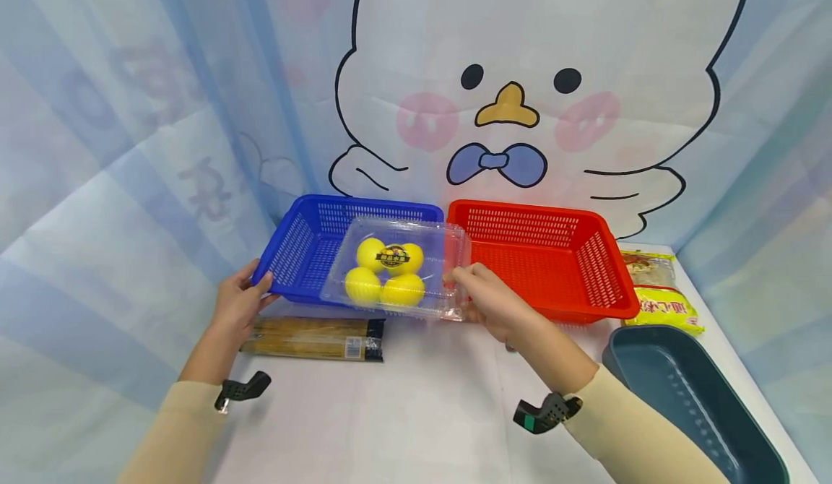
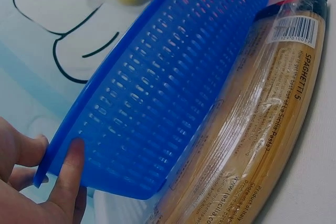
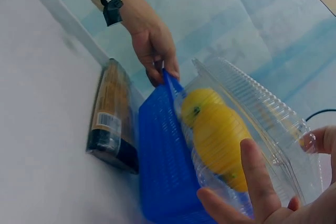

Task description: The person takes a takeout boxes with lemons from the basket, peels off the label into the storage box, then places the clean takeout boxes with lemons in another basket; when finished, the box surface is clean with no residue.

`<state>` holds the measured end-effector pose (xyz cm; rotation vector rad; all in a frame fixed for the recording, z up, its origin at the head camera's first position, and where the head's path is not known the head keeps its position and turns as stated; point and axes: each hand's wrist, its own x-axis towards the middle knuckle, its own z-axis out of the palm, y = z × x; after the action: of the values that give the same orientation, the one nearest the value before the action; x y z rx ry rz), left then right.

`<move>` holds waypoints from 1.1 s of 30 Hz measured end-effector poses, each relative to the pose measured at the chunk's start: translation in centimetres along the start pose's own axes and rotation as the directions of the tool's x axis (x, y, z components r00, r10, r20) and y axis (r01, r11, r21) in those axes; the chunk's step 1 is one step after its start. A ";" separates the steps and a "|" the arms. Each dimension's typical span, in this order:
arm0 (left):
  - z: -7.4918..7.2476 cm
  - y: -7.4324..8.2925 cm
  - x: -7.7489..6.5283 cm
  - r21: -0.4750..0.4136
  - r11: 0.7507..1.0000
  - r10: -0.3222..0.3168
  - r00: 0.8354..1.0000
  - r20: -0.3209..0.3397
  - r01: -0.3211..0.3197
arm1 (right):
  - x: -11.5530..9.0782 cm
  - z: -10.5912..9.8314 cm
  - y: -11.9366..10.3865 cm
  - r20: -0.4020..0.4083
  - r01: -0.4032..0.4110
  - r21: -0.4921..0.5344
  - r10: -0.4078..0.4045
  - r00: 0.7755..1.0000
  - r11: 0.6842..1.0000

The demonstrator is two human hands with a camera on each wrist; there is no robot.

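My left hand (image 1: 237,300) grips the front left corner of a blue slotted plastic basket (image 1: 286,242), thumb over the rim and fingers outside against the wall. My right hand (image 1: 490,300) holds a clear plastic clamshell box (image 1: 438,238) by its right edge, with the thumb on one side and fingers on the other. Inside the box are several yellow lemons (image 1: 404,290), and a dark label sits on the lid. The box is over the right part of the blue basket, tilted in the right wrist view (image 3: 252,98). Whether it touches the basket floor cannot be told.
A spaghetti packet (image 1: 305,337) lies in front of the blue basket. The red slotted basket (image 1: 520,267) stands to the right. Beyond it are a yellow-and-clear food packet (image 1: 663,307) and a dark teal tub (image 1: 695,397). A curtain (image 1: 507,7) hangs behind the table.
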<state>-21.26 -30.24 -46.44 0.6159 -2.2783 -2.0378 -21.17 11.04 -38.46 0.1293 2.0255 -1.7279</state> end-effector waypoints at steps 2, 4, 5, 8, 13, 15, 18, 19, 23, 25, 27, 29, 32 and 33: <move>0.0 0.0 0.0 0.001 1.000 -0.001 1.000 0.002 0.001 | -0.7 -0.5 0.5 0.002 0.000 0.009 0.000 1.000 1.000; 0.0 0.1 -0.1 0.003 1.000 -0.001 1.000 0.000 0.001 | -1.3 -0.9 1.0 0.007 0.006 0.004 -0.006 1.000 1.000; 0.0 0.1 -0.1 0.003 1.000 -0.001 1.000 -0.002 0.001 | -1.6 -1.1 1.2 0.009 0.009 0.001 -0.009 1.000 1.000; 0.0 0.1 -0.1 0.008 1.000 -0.001 1.000 -0.007 0.001 | -2.6 -1.6 1.8 0.022 0.028 -0.007 -0.027 0.999 1.000; 0.2 0.0 -0.1 0.017 1.000 0.002 1.000 0.000 -0.002 | -4.6 -2.7 3.4 0.061 0.037 0.026 -0.039 0.997 0.999; 0.3 -0.1 -0.1 0.018 1.000 0.004 1.000 0.005 -0.004 | -5.4 -3.2 4.2 0.079 0.039 0.042 -0.042 0.996 0.998; 0.4 -0.1 -0.1 0.017 1.000 0.009 1.000 0.015 -0.009 | -6.5 -4.2 5.4 0.108 0.044 0.039 -0.048 0.993 0.998; 0.4 -0.1 -0.1 0.015 1.000 0.009 1.000 0.017 -0.009 | -6.8 -4.4 5.8 0.120 0.045 0.039 -0.050 0.991 0.998; 0.1 -0.1 -0.2 0.017 1.000 0.020 1.000 0.023 -0.020 | -7.7 -5.4 6.8 0.178 0.061 0.028 -0.065 0.982 0.998; -0.1 0.0 -0.1 0.016 1.000 0.027 0.999 0.027 -0.027 | -8.0 -5.8 7.2 0.210 0.068 0.029 -0.073 0.975 0.997; -0.2 0.0 -0.2 0.012 0.999 0.030 0.999 0.031 -0.031 | -8.3 -6.0 7.6 0.235 0.068 0.028 -0.073 0.969 0.997; -0.2 0.0 -0.2 0.009 1.000 0.030 0.999 0.033 -0.030 | -8.6 -6.1 8.0 0.252 0.053 0.033 -0.059 0.966 0.998; -0.1 -0.1 -0.2 0.008 1.000 0.026 0.999 0.037 -0.027 | -9.0 -6.1 9.0 0.266 0.025 0.043 -0.035 0.963 0.999; -0.1 -0.1 -0.2 0.011 1.000 0.024 0.999 0.038 -0.024 | -9.1 -6.1 9.3 0.268 0.014 0.047 -0.026 0.963 0.999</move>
<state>-21.01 -30.27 -46.42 0.5523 -2.3071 -2.0448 -11.45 20.80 -42.59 -0.1071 1.7971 -1.7011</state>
